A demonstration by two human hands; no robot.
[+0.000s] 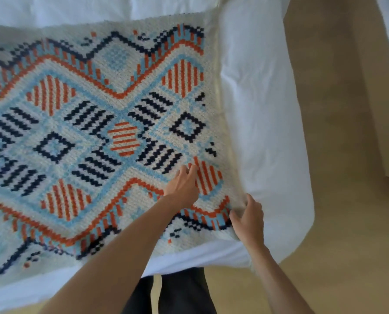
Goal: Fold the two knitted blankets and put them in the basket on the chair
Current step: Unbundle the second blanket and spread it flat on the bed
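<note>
right grip (pixel 249 219) pinching blanket (pixel 94 141) corner, left grip (pixel 182 186) resting spread on it, long axis running leftward

A cream knitted blanket (pixel 98 123) with orange, navy and light-blue diamonds and stripes lies spread flat across white bedding (pixel 261 109), its near right corner slightly bunched.

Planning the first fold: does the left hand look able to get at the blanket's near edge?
Probably yes. The left hand rests on the blanket just inside that near edge with nothing lying between, and the right hand has its grip on the corner only.
</note>
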